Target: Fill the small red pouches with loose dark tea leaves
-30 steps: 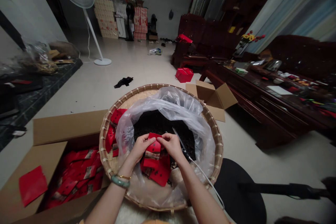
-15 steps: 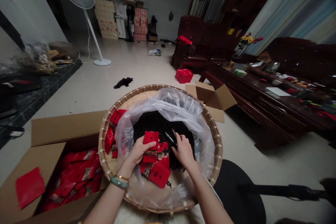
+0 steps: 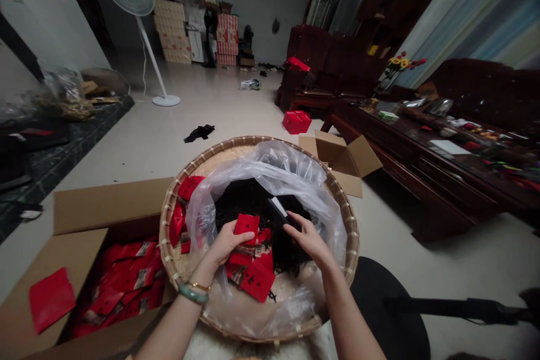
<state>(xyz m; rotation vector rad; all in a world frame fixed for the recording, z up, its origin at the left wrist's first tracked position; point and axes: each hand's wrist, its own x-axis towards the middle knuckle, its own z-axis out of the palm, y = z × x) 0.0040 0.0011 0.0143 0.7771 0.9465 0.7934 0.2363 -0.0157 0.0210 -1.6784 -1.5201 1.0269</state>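
Observation:
My left hand [image 3: 228,243] pinches a small red packet [image 3: 246,225] upright, thumb across its front. In my right hand [image 3: 307,239] is a black tong-shaped hair straightener [image 3: 279,211], a pale shiny plate showing on its near end, just right of the packet and apart from it. Beneath both hands a clear plastic bag [image 3: 329,197] lies open, with dark loose leaf-like pieces [image 3: 238,194] inside. More red packets [image 3: 258,281] rest below my left hand. A round woven basket [image 3: 353,236] holds it all, with further red packets [image 3: 177,222] along its left side.
A cardboard box [image 3: 109,205] full of red packets stands left, a red sheet [image 3: 51,299] on its flap. Another open cardboard box [image 3: 350,157] sits beyond the basket, beside a long dark wooden table [image 3: 405,163]. A black round base [image 3: 388,315] lies right; a white fan [image 3: 166,100] stands further back.
My right hand has let go of the packet's top edge, moved right and picked up the black hair straightener, whose plate is now turned into view. My left hand keeps the packet.

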